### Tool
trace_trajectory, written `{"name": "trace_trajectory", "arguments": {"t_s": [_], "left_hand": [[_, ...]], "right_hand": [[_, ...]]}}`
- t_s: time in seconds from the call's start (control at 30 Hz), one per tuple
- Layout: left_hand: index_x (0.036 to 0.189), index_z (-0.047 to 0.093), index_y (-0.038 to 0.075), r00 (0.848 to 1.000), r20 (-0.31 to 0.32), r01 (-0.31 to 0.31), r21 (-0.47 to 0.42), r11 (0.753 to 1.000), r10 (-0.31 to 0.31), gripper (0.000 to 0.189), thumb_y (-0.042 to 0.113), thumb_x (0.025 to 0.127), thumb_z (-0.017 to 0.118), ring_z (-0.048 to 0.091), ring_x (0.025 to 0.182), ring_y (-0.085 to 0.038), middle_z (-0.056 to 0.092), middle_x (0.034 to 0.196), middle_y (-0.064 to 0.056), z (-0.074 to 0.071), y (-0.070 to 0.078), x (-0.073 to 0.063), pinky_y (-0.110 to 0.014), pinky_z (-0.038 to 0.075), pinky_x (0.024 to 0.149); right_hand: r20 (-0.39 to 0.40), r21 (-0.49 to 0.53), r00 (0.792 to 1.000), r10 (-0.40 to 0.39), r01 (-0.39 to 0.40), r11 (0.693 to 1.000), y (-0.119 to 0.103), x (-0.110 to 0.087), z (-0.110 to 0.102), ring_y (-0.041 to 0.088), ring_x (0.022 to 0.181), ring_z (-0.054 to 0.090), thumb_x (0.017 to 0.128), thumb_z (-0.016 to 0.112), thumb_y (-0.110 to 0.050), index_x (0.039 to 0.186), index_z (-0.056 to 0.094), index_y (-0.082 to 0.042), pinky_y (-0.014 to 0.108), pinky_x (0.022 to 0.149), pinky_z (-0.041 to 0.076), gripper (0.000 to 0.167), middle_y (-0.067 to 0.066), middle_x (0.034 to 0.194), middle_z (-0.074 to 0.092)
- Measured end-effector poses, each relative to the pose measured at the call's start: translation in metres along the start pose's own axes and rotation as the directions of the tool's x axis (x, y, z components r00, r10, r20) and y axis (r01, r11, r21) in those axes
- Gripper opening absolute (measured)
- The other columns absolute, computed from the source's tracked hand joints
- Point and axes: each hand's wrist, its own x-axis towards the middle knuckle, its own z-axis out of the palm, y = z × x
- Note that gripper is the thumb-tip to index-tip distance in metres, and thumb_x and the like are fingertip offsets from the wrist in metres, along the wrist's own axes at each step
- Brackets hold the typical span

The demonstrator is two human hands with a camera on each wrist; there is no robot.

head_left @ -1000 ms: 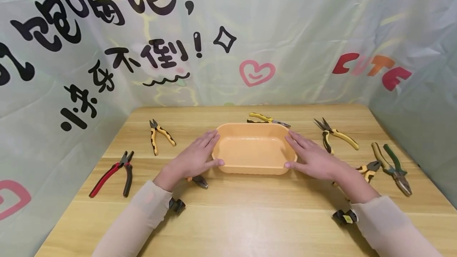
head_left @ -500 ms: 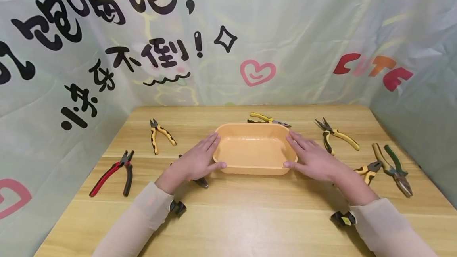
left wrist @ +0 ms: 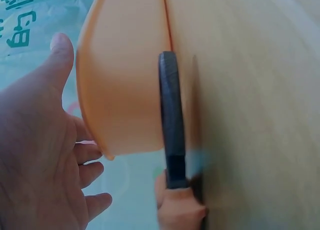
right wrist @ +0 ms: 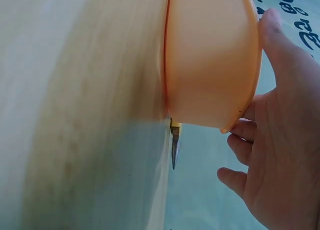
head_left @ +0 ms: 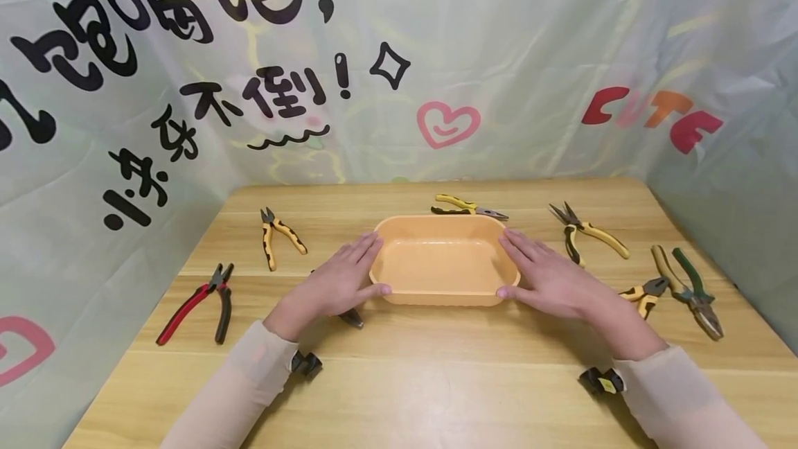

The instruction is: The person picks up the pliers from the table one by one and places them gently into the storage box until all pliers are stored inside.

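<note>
An orange plastic tray (head_left: 445,265), rectangular with rounded corners, sits on the wooden table with nothing inside. At its left end is my left hand (head_left: 335,283), fingers fairly straight along the rim and thumb near the front corner. My right hand (head_left: 555,279) mirrors it at the right end, its fingertips on the rim. In both wrist views the fingers and thumb lie along the tray's upper edge, palms off the wall. Under my left hand lies a pair of pliers (left wrist: 172,109), mostly hidden in the head view.
Around the tray lie red-and-black pliers (head_left: 202,303), small yellow-and-black pliers (head_left: 276,235), and yellow-handled long-nose pliers (head_left: 475,208) behind it. To the right are more long-nose pliers (head_left: 586,231), yellow-and-black pliers (head_left: 648,294) and green-handled pliers (head_left: 692,296). A printed curtain (head_left: 530,54) surrounds the table.
The tray and both hands hold almost the same place. The left hand has shifted very slightly, and the head view has tilted a little.
</note>
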Motion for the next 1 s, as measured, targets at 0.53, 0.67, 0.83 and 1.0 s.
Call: {"name": "trace_trajectory", "arguments": {"t_s": [0.53, 0.67, 0.83, 1.0], "left_hand": [[0.158, 0.016, 0.010, 0.998, -0.060, -0.011, -0.022, 1.000, 0.009, 0.091, 0.060, 0.093, 0.054, 0.013, 0.147, -0.032, 0.019, 0.161, -0.011, -0.012, -0.021, -0.027, -0.049, 0.017, 0.116], [0.158, 0.018, 0.013, 0.997, -0.072, -0.011, -0.047, 0.999, 0.007, 0.095, 0.061, 0.089, 0.060, 0.020, 0.145, -0.035, 0.024, 0.159, -0.013, -0.011, -0.028, -0.036, -0.051, 0.019, 0.115], [0.157, 0.025, 0.015, 0.999, -0.052, -0.001, -0.083, 0.997, -0.003, 0.098, 0.071, 0.083, 0.057, 0.022, 0.145, -0.035, 0.030, 0.157, -0.014, -0.006, -0.038, -0.045, -0.052, 0.021, 0.114], [0.154, 0.034, 0.018, 0.999, -0.046, -0.001, -0.095, 0.995, -0.003, 0.097, 0.075, 0.080, 0.057, 0.024, 0.144, -0.035, 0.035, 0.155, -0.014, -0.004, -0.050, -0.047, -0.054, 0.026, 0.112]], "right_hand": [[0.016, 0.036, 1.000, 0.019, -0.020, 0.999, -0.001, 0.004, -0.003, 0.037, 0.145, 0.019, 0.091, 0.048, -0.069, 0.156, 0.015, -0.001, 0.054, 0.112, 0.026, 0.099, 0.016, 0.162, 0.011], [0.014, 0.045, 1.000, 0.021, -0.022, 0.999, -0.002, 0.003, -0.002, 0.038, 0.144, 0.021, 0.091, 0.048, -0.068, 0.156, 0.016, -0.001, 0.054, 0.111, 0.027, 0.098, 0.016, 0.162, 0.011], [0.015, 0.053, 1.000, 0.024, -0.025, 0.998, -0.003, 0.001, -0.001, 0.038, 0.144, 0.022, 0.091, 0.048, -0.068, 0.156, 0.016, -0.001, 0.054, 0.111, 0.027, 0.098, 0.016, 0.162, 0.011], [0.011, 0.058, 0.999, 0.034, -0.035, 0.998, -0.002, -0.001, -0.001, 0.038, 0.143, 0.023, 0.092, 0.050, -0.066, 0.156, 0.016, -0.001, 0.053, 0.111, 0.028, 0.097, 0.016, 0.162, 0.012]]}}
